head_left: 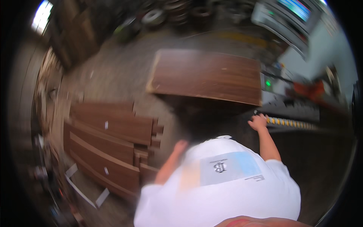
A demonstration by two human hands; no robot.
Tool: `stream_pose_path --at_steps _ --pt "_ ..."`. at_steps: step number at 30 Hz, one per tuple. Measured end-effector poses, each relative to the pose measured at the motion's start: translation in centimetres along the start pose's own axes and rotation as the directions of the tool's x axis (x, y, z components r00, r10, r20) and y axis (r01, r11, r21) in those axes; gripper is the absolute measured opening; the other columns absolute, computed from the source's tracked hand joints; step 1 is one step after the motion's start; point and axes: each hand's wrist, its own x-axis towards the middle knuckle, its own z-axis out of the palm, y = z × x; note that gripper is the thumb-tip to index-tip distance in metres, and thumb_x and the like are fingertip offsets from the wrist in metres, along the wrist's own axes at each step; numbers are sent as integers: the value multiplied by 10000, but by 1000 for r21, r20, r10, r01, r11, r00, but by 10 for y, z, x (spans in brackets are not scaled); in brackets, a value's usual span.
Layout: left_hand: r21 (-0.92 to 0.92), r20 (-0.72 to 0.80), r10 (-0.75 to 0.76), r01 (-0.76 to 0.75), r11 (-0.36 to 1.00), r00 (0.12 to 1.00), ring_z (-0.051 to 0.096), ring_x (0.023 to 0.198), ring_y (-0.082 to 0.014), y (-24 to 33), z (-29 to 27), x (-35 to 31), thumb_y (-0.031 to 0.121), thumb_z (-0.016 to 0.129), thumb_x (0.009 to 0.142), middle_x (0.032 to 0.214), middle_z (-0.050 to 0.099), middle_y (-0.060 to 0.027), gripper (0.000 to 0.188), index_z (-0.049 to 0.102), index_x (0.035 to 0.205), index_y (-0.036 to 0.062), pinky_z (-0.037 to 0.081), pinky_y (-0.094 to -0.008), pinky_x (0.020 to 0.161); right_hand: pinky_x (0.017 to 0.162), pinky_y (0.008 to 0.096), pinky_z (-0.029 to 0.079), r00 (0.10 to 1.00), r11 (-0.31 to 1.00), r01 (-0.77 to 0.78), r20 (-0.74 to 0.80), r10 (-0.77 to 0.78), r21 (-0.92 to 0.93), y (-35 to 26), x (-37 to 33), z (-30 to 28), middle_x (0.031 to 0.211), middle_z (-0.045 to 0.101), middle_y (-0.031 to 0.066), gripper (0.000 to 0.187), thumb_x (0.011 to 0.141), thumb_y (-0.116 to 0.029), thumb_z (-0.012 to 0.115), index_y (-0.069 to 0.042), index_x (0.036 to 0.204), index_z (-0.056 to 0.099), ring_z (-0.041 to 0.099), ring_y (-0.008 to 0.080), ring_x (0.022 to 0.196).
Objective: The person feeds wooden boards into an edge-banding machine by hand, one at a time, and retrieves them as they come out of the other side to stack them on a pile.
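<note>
My right hand (259, 122) reaches forward to the near corner of a machine bed, beside a strip of yellow and white segments (291, 123). Its thumb stands apart from the fingers, and the fingertips are close to a small dark part on the edge. My left hand (181, 145) hangs low by the front of my white shirt, smeared by motion, so its fingers do not show clearly. Ahead of both hands lies a brown wood-grain panel (208, 77), its left end pale along the edge. Below its near side everything is in dark shadow.
Stacks of brown boards (111, 123) lie to the left, with pale labels on top. A white angled strip (85, 195) is beside them. At the far right stands a machine cabinet with a lit screen (297, 8). Round coils or rolls (153, 17) sit at the back.
</note>
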Motion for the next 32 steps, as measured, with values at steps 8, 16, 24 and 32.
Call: stream_pose_path --at_steps 8,16,24,32 --pt "-392 -69 -263 216 894 962 667 768 -170 -54 -26 -4 269 601 933 889 720 -70 255 690 1067 71 544 -352 691 903 382 511 981 928 196 -54 -188 318 -88 13 -44 1108 701 134 374 872 -376 652 -91 1108 707 655 313 1054" --pt "-862 0 -489 247 442 873 648 707 -174 -136 -43 41 312 549 987 971 700 -80 295 582 1185 96 513 -332 564 1039 381 432 789 797 598 -238 -566 84 -238 83 -97 1367 569 174 562 885 -352 690 -22 1320 556 547 341 1248" --pt "-988 20 -601 -75 -132 799 664 830 -196 -193 -98 104 319 502 1005 1064 686 -103 358 518 1279 89 528 -345 652 1123 403 346 883 878 464 136 -449 -118 -314 96 -115 1590 234 221 863 846 -516 662 -2 1473 367 351 360 1417" --pt "-760 127 -676 -367 -537 726 502 1268 -280 -206 -153 183 468 504 976 1599 246 -115 766 191 1534 46 498 -403 909 1180 396 243 865 897 439 301 -402 -62 -317 119 -117 1605 183 230 945 841 -551 659 12 1507 297 242 385 1466"
